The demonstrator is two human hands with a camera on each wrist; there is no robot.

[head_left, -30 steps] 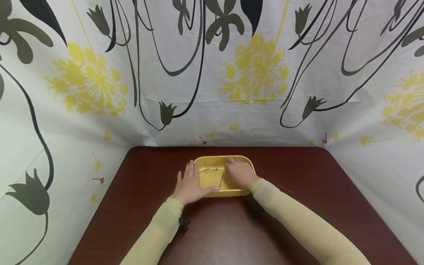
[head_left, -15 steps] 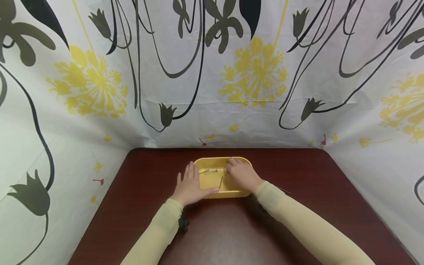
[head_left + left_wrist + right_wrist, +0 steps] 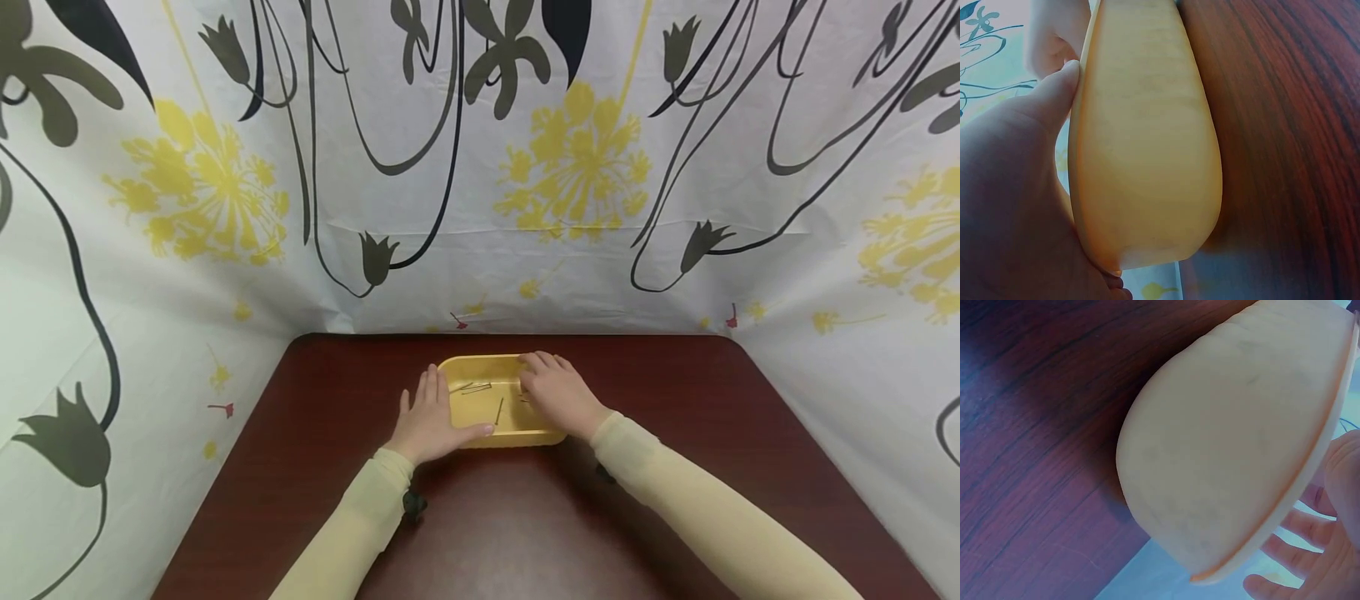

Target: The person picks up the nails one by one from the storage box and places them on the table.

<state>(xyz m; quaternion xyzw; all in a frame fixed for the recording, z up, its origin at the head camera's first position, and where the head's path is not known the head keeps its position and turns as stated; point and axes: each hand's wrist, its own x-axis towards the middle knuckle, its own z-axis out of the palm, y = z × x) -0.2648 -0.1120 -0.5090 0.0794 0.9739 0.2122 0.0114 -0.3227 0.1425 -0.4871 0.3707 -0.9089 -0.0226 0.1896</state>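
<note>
A shallow yellow plastic tray (image 3: 480,438) stands near the far side of the table. Several thin dark nails (image 3: 499,411) lie loose on its floor, mostly in the left half. My left hand (image 3: 429,423) rests on the tray's left end with fingers straight, its thumb lying on the near rim. My right hand (image 3: 558,393) reaches over the right end, fingers bent down toward the inside and the far rim. In the right wrist view its fingers (image 3: 1294,556) are spread past the rim, and nothing shows between them. The nails under the right hand are partly hidden.
The dark reddish-brown table (image 3: 480,533) extends around the tray. Patterned white cloth (image 3: 420,192) hangs behind the table and at both sides. A small black object (image 3: 413,505) sits at the left wrist.
My right hand has shifted right inside the tray, uncovering small nails beside it. Its sleeve now hides the thin rod on the table at right. The left hand stays in place.
</note>
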